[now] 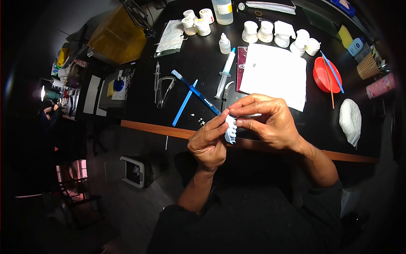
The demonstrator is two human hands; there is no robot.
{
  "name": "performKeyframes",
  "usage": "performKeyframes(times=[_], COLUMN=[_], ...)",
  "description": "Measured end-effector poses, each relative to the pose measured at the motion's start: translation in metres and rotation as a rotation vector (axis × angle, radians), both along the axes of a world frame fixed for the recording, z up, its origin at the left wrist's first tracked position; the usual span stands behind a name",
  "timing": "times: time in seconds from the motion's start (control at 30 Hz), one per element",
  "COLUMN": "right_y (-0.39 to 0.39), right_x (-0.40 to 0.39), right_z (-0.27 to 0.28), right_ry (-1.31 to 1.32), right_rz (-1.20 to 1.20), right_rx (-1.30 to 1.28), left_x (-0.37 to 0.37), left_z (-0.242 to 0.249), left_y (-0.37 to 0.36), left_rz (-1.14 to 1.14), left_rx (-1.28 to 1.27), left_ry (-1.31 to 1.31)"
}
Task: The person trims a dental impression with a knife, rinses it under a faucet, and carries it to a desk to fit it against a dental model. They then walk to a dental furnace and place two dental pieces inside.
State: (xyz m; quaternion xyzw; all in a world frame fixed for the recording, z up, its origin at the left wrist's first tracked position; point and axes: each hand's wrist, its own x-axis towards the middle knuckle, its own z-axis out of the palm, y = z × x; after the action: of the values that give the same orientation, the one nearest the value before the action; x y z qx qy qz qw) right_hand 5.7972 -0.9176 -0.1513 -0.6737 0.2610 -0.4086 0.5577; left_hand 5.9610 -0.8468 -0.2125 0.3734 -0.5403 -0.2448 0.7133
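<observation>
Just past the table's front edge, a pale blue-white dental cast [230, 130] with a row of teeth is gripped by my left hand [207, 144], its fingers closed along the cast's side. My right hand [275, 122] is pinched at the cast's upper end. A thin, pale tool [254, 115] shows between its thumb and fingers; the tip is hidden. Close beyond my hands lie a blue toothbrush [196, 94], a light blue stick [184, 103] and a syringe [225, 74]. Small white crumbs [202, 121] lie near the edge.
White paper [275, 72] covers a maroon folder [241, 67]. Several white jars [265, 31] and a clear bottle [223, 12] stand at the back. A red bowl [325, 74] with sticks and a white wrapped lump [350, 120] are right; metal calipers [163, 91] lie left.
</observation>
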Motion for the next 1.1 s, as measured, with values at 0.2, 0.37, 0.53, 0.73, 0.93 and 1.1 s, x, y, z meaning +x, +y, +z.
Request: performKeyframes(times=[0.2, 0.37, 0.53, 0.73, 0.93, 1.1], right_y=[-0.005, -0.003, -0.012, -0.012, -0.005, -0.005], right_x=[-0.005, -0.009, -0.015, -0.013, -0.016, -0.015], right_z=[0.001, 0.013, 0.005, -0.001, 0.025, 0.02], right_ry=[0.019, -0.027, -0.034, -0.02, 0.191, 0.148], right_rz=[0.054, 0.091, 0.185, 0.142, 0.189, 0.181], right_rx=[-0.027, 0.186, 0.105, 0.021, 0.1, 0.159], left_x=[0.004, 0.004, 0.002, 0.0, -0.006, -0.008], left_z=[-0.005, -0.008, -0.007, -0.003, -0.004, 0.005], left_y=[-0.002, 0.0, 0.003, 0.005, 0.0, 0.001], left_rz=[-0.018, -0.068, -0.101, -0.051, 0.055, -0.014], left_rx=[-0.07, -0.106, -0.077, -0.021, -0.057, 0.044], left_ry=[-0.085, -0.138, -0.098, -0.105, -0.073, 0.109])
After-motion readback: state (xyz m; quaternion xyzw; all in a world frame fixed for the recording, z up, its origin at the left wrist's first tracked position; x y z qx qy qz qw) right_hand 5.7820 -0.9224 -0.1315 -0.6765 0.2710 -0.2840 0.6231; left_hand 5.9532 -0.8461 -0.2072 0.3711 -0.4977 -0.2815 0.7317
